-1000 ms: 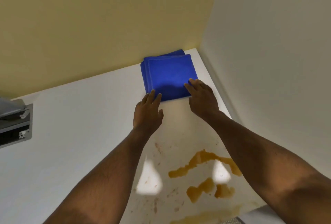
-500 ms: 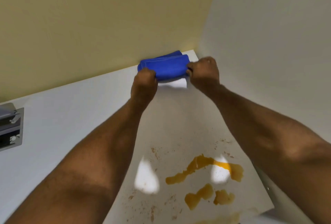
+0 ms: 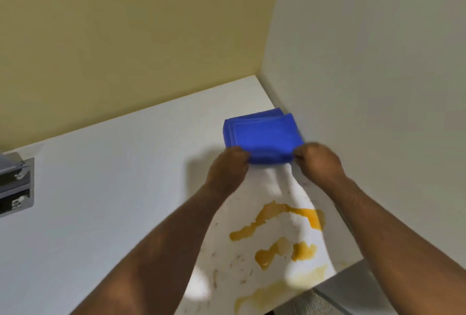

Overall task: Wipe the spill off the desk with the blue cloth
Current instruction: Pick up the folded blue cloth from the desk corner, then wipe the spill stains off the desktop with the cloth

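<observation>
Both hands, left hand and right hand, grip blue cloth (folded) beyond spill.

Fingertips of both hands hidden under blue cloth; grey box cut by left edge.

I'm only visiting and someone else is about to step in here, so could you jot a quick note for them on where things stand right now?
Left hand: closed on the near left corner of the blue cloth.
Right hand: closed on the near right corner of the same cloth.
Cloth: still folded, held at the far right corner of the desk, by the walls.
Spill: orange puddles and brown specks on the desk, nearer the person than the cloth, between the forearms.
Done: cloth gripped.
Left: bring the cloth to the spill and wipe it all; none looks wiped yet.
</observation>
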`<act>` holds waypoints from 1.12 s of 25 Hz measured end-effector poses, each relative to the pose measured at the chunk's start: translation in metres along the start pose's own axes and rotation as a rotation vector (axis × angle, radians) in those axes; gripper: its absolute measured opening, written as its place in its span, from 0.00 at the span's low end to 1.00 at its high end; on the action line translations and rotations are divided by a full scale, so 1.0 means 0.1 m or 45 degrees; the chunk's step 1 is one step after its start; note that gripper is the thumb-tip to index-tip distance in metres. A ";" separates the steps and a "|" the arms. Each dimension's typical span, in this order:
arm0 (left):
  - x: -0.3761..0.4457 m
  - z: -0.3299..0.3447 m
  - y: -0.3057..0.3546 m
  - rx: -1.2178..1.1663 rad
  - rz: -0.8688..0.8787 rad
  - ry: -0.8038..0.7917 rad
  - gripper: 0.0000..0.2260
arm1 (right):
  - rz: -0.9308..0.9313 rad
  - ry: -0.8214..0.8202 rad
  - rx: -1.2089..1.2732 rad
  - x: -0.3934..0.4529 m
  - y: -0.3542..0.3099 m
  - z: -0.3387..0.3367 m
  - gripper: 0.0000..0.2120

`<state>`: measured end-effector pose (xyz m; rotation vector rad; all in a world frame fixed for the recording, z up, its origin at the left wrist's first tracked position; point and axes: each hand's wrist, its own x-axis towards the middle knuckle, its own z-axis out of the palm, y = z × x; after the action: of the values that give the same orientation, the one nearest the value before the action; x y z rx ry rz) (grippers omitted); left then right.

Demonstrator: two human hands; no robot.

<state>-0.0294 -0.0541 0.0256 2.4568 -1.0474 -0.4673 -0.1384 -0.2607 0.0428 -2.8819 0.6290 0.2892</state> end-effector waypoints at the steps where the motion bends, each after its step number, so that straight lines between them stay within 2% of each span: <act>1: -0.11 0.13 -0.04 0.000 0.010 -0.118 0.12 | -0.037 -0.094 -0.068 -0.12 0.02 0.16 0.09; 2: -0.22 0.22 -0.08 0.004 0.032 -0.163 0.13 | -0.085 -0.124 -0.115 -0.19 0.05 0.28 0.12; 4: -0.44 0.30 -0.21 -0.043 -0.006 -0.092 0.19 | -0.082 -0.019 0.010 -0.24 0.04 0.44 0.19; 6: -0.67 0.28 -0.46 -0.080 -0.186 0.113 0.22 | -0.017 0.119 0.209 -0.15 -0.07 0.51 0.24; 8: -0.91 0.18 -0.77 -0.010 -0.342 0.319 0.21 | 0.003 0.201 0.271 0.06 -0.22 0.54 0.32; 10: -1.17 0.10 -1.10 0.103 -0.419 0.450 0.19 | 0.065 0.186 0.327 0.32 -0.41 0.61 0.40; 13: -1.61 0.14 -1.47 0.232 -0.618 0.474 0.21 | 0.248 0.091 0.223 0.60 -0.67 0.80 0.50; 15: -1.84 0.22 -1.59 0.289 -0.666 0.425 0.24 | 0.336 0.095 0.149 0.74 -0.78 0.89 0.48; 18: -2.03 0.34 -1.63 0.321 -0.732 0.368 0.25 | 0.310 0.107 0.136 0.80 -0.91 0.96 0.35; 22: -2.20 0.41 -1.65 0.260 -0.875 0.371 0.27 | -0.258 0.178 0.000 0.65 -0.48 1.05 0.27; 23: -2.25 0.41 -1.67 0.250 -0.900 0.369 0.28 | -0.279 0.173 0.032 0.72 -0.34 1.00 0.26; 26: -2.36 0.43 -1.74 0.259 -0.940 0.369 0.28 | 0.064 0.247 0.155 0.91 -0.32 0.95 0.26; 28: -2.35 0.42 -1.72 0.266 -0.931 0.378 0.28 | 0.099 0.238 0.137 0.92 -0.50 0.95 0.27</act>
<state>-0.1007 0.2164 -0.0650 2.9332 -0.0534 -0.1903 -0.0492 -0.2315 -0.0633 -2.8055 0.7646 -0.0048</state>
